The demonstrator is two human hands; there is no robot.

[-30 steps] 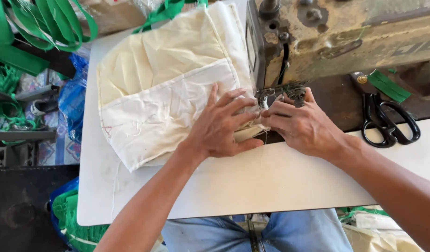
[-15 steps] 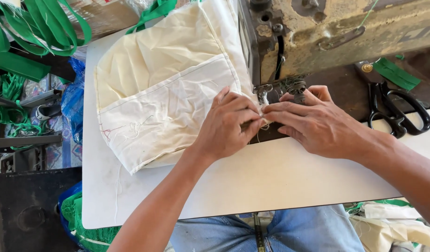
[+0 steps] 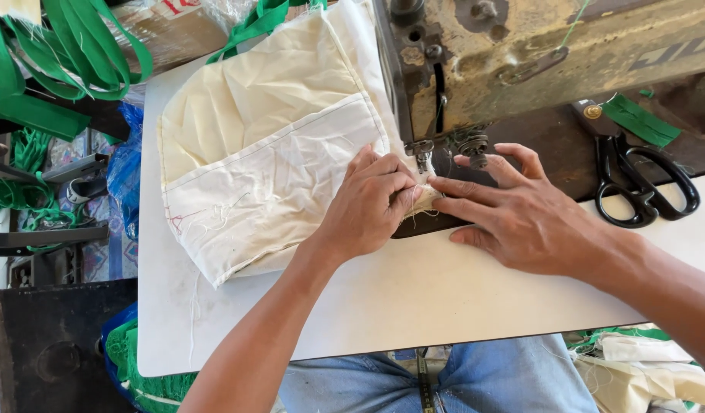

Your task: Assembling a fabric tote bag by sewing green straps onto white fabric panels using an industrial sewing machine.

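Creased cream cloth bag (image 3: 268,160), left hand (image 3: 368,206) fingers pinching its frayed edge, right hand (image 3: 521,222) fingers spread flat, worn metal sewing machine (image 3: 536,53)

Bare table (image 3: 414,306) near front edge, sewing machine (image 3: 536,53) blocks behind — scissors (image 3: 635,176) right

Under your hands lies cream cloth (image 3: 268,153) with red marks, on a white worktop (image 3: 444,306); green straps (image 3: 69,61) upper left, black-handled scissors (image 3: 635,176) right.
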